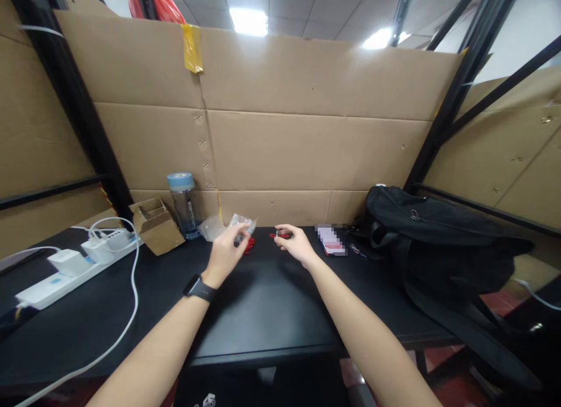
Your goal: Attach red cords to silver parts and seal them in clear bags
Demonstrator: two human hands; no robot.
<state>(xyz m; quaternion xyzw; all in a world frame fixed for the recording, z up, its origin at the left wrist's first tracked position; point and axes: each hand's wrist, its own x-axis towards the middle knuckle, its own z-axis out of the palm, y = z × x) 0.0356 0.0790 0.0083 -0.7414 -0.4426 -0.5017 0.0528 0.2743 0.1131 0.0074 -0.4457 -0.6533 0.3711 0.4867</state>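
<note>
My left hand [228, 246], with a dark watch on its wrist, is over the back of the black table. Its thumb and fingers are curved with a gap between them, and nothing shows in its grip. Just beyond it are a clear plastic bag [242, 223] and a bundle of red cord [249, 246], partly hidden by the fingers. To the right, my right hand [295, 243] pinches a thin red cord [284, 236] with a small shiny part between thumb and forefinger. What that small part is cannot be made out.
At the left are a white power strip [48, 287] with chargers and a white cable, an opened cardboard box [160, 229] and a blue-lidded bottle [186, 211]. A blurred phone-like item [331, 240] and a black bag [438, 237] lie right. Cardboard walls [280, 150] enclose the table.
</note>
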